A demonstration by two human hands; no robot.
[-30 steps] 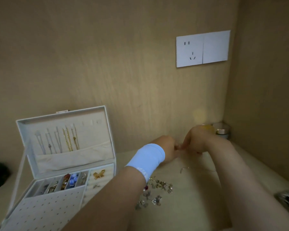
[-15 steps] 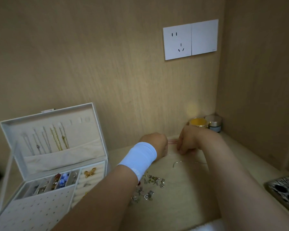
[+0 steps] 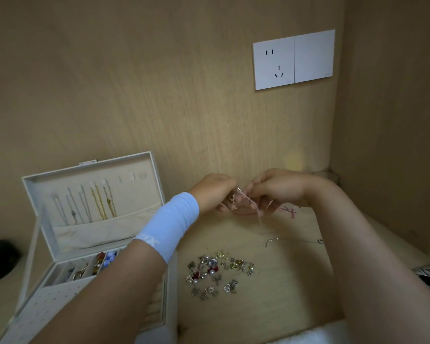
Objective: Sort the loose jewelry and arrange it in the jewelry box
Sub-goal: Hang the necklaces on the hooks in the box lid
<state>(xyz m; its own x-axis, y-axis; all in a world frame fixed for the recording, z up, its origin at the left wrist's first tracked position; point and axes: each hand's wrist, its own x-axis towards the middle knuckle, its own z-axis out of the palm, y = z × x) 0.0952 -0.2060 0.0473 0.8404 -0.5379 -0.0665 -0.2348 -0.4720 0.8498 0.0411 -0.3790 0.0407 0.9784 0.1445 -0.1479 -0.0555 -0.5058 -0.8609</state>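
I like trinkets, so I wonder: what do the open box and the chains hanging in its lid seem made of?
Jewelry box: perhaps white faux leather, matte; cream fabric lining, creased at the pocket. Chains: likely metal, some silvery, some gold-coloured, thin and glinting; plated or solid, I cannot tell.

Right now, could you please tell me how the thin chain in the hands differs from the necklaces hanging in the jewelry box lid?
The thin chain is pinched between the left hand and right hand; the necklaces hang in the lid. The thin chain is slack and looped; the necklaces run straight, side by side, ends tucked into the pocket. The thin chain looks pinkish; the necklaces are silver and gold. Both are fine chains.
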